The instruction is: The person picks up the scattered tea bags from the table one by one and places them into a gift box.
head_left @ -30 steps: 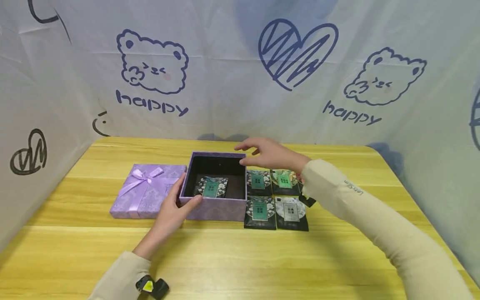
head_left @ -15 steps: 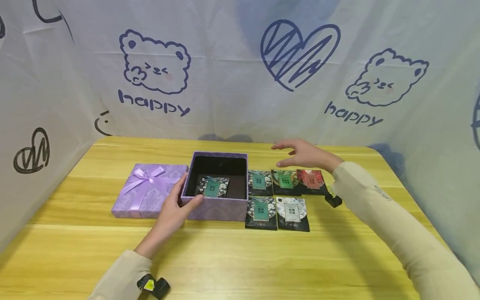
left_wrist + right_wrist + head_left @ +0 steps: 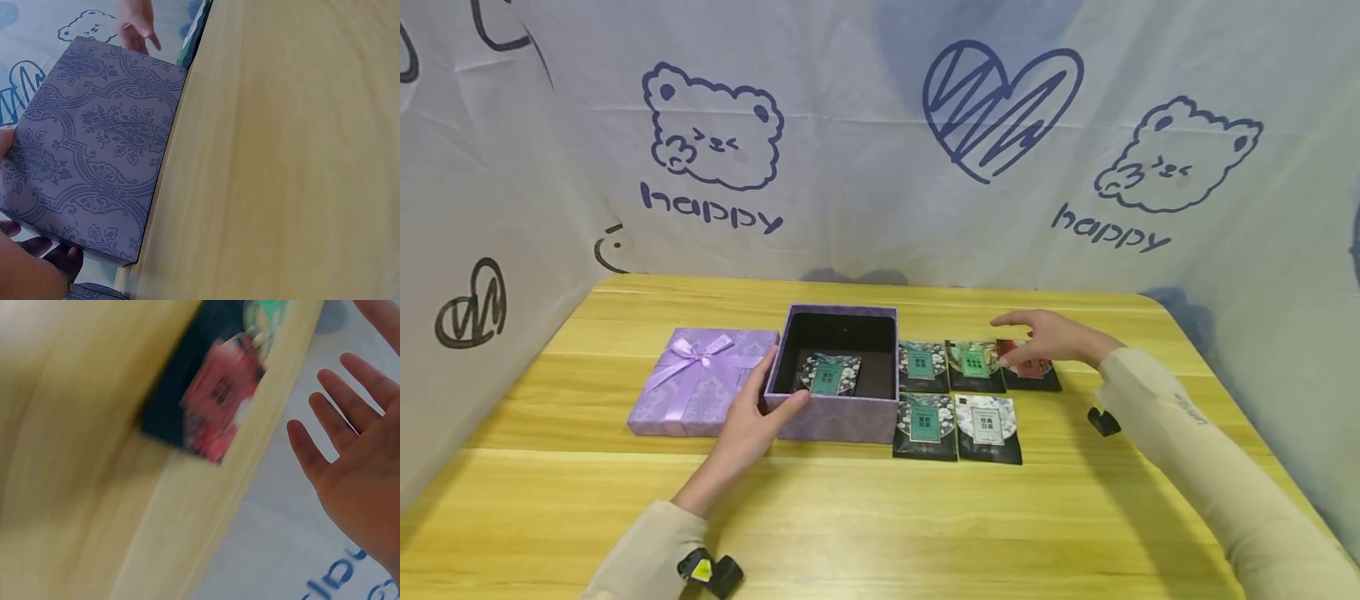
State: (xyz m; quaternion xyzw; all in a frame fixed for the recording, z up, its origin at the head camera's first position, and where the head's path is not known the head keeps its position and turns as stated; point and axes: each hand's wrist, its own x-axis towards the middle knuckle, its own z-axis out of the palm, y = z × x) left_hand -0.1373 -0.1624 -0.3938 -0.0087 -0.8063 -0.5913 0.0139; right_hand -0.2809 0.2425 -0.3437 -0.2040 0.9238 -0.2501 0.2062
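Note:
A purple patterned gift box (image 3: 842, 421) without its lid stands mid-table, its dark inside facing up. My left hand (image 3: 748, 429) grips its front left corner, thumb over the front rim and fingers along the left side. Inside lies a flat sachet (image 3: 828, 374) with a green label. My right hand (image 3: 1056, 337) hovers over a red-and-black sachet (image 3: 1036, 379) at the right end of the back row, its fingers extended and holding nothing. In the right wrist view those fingers are spread beside the red sachet (image 3: 219, 387). The left wrist view shows the box's patterned front (image 3: 100, 150).
Left of the box lies its purple lid (image 3: 658, 404) with a ribbon bow. Right of it are a green-label sachet (image 3: 923, 365), a bright green one (image 3: 976, 367), another green-label one (image 3: 925, 427) and a white one (image 3: 989, 427). A printed white cloth (image 3: 865, 192) hangs behind the table.
My right hand has moved right from the box's back right corner, past the back row, and lowered over the red sachet. The left hand keeps its grip on the box.

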